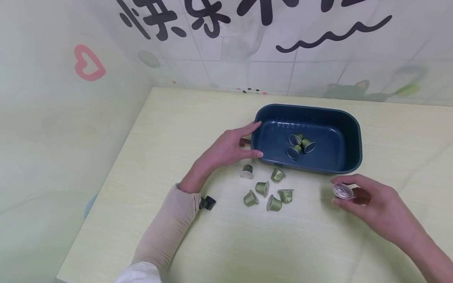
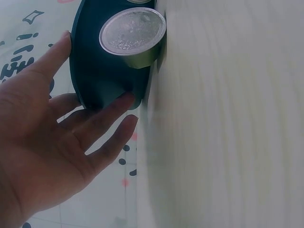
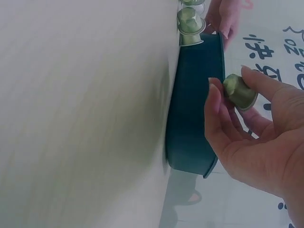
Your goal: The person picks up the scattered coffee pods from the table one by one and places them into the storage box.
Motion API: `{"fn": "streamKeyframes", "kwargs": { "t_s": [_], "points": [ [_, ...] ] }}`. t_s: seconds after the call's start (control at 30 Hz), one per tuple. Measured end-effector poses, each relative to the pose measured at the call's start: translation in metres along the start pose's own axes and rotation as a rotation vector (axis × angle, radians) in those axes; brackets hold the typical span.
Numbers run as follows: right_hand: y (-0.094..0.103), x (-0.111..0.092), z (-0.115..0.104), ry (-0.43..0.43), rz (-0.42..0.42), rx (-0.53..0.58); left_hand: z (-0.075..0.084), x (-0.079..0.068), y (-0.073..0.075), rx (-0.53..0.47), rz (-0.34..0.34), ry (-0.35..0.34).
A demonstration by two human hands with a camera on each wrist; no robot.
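The right hand (image 1: 375, 204) pinches a green capsule (image 1: 342, 191) between the tips of its thumb and forefinger, the silver foil lid facing up toward the head camera and the narrow end pointing down toward the table (image 1: 219, 243). Ahead of those fingertips and to their left stands a dark blue bin (image 1: 329, 145), its near right corner close to them but apart from the held capsule. The left hand (image 1: 226, 147) has its fingers spread apart and set against the bin's left end, the thumb tip at the near corner of the rim and a fingertip at the far one. To the right of the left fingers, on the bin's floor, three capsules (image 1: 309, 145) lie close together on their sides. Nearer the person than the left thumb, and well to the left of the right fingers, six loose capsules (image 1: 274, 203) are scattered on the table, one just beside the thumb. Behind the left fingers, by the cuff of a beige sleeve (image 1: 170, 224), sits a small black object (image 1: 209, 203), too unclear to name
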State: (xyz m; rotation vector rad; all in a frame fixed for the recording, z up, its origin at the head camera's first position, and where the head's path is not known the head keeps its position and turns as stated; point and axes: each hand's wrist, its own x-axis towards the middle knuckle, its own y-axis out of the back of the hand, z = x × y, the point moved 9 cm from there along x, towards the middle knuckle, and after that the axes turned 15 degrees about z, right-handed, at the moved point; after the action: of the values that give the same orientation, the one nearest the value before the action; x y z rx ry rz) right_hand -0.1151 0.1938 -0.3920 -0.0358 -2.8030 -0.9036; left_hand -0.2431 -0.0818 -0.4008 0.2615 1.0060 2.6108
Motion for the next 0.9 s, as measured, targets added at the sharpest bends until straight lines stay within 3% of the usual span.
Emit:
{"fn": "streamKeyframes", "kwargs": {
  "t_s": [0.37,0.9],
  "points": [
    [0.002,0.005,-0.004,0.026,0.024,-0.027,0.0,-0.001,0.001,0.003,-0.004,0.008],
    [0.006,0.018,-0.011,-0.026,0.041,-0.005,-0.003,0.0,-0.001,-0.012,-0.007,0.005]
  ]
}}
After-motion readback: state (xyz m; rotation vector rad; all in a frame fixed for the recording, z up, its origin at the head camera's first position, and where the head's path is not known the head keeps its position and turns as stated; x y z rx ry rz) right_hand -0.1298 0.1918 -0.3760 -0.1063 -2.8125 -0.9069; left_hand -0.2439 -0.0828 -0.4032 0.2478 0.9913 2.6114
